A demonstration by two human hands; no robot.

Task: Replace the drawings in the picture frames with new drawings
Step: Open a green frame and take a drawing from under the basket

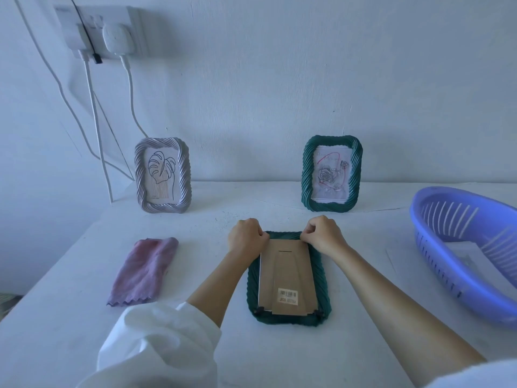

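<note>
A dark green picture frame [321, 278] lies face down on the white table in front of me, its brown cardboard back [285, 273] with a barcode sticker facing up. My left hand [246, 233] pinches at the frame's far left corner, fingers closed. At the far right corner my right hand [324, 233] pinches the same way. Against the wall stand a silver frame [162, 175] with a leaf line drawing and a second green frame [331, 173] with a rose drawing.
A folded purple cloth [145, 271] lies left of the flat frame. A blue plastic basket [467, 247] holding paper sheets sits at the right edge. White cables [95, 121] hang from a wall socket at upper left.
</note>
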